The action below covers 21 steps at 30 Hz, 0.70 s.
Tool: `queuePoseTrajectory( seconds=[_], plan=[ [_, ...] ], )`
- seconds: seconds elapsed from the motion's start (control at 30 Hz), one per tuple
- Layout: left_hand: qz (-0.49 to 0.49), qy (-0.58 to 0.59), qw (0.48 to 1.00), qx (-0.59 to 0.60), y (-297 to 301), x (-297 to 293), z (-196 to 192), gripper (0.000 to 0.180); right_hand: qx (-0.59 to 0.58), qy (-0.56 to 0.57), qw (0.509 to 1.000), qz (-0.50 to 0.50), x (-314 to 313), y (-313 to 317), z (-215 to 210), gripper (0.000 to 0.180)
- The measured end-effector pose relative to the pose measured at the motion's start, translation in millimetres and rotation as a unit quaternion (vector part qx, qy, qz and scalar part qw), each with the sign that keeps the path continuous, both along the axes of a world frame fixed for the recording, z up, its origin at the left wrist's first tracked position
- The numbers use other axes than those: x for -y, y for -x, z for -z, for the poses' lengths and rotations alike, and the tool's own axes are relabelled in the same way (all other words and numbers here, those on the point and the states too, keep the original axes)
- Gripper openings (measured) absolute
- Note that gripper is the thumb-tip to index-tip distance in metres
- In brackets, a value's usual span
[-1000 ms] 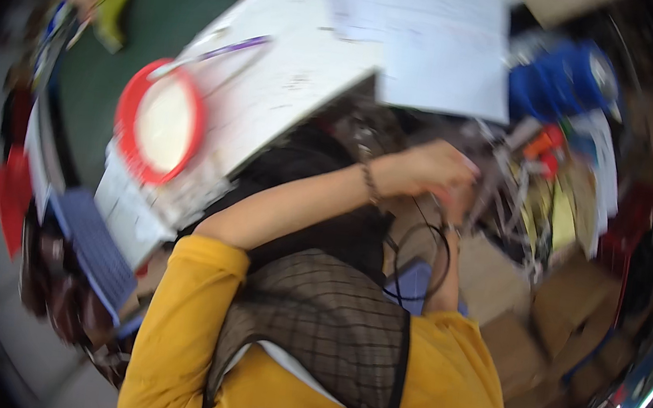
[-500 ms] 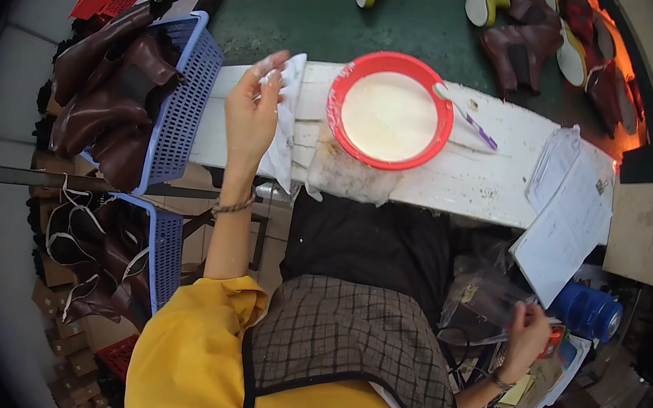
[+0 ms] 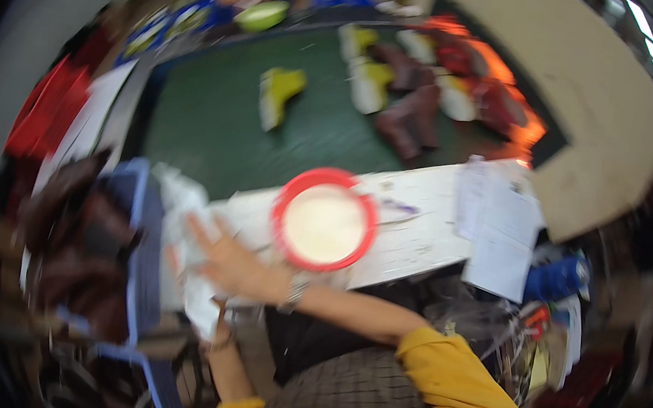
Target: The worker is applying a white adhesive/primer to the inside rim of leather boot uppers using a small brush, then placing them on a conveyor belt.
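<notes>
My right hand reaches across to the left, fingers spread and blurred, against a crumpled white cloth. Below it my left forearm rises to my left hand, which is mostly hidden behind the cloth and the right hand; its grip does not show. The cloth is up off the bench, beside the blue basket. Right of my hands stands a red bowl of creamy white liquid. A brush with a purple-and-white handle lies at its right rim.
A blue basket of dark brown boots stands at the left, another basket below. Yellow-lined boots and brown boots lie on the green table. Papers hang over the white bench; a blue jug is near.
My right hand has swung from the lower right across to the left. The white cloth has come up off the bench at my left hand. The view has turned and shows more of the far side.
</notes>
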State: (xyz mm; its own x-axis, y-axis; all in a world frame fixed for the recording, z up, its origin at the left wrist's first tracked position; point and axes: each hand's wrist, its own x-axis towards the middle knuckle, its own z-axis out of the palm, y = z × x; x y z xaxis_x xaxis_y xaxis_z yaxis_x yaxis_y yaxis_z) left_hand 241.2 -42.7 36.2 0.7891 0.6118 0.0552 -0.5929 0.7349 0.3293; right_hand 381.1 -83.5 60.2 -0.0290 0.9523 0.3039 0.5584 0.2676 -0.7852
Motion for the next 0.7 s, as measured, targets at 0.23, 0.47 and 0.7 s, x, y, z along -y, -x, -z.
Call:
queuePoseTrajectory(
  seconds=[0.23,0.47,0.7],
  plan=[
    [-0.258,-0.119,0.946,-0.156,-37,21,-40,0.087,-0.132,-0.144,0.973,0.12,-42,-10,-16,0.025],
    [-0.353,-0.28,0.831,-0.327,-25,14,-47,0.06,-0.339,-0.179,0.906,0.178,-41,-74,-25,0.031],
    [-0.388,-0.556,0.482,-0.555,-20,29,59,0.063,-0.267,-0.142,0.953,0.033,-7,-5,-25,0.041]
  ],
)
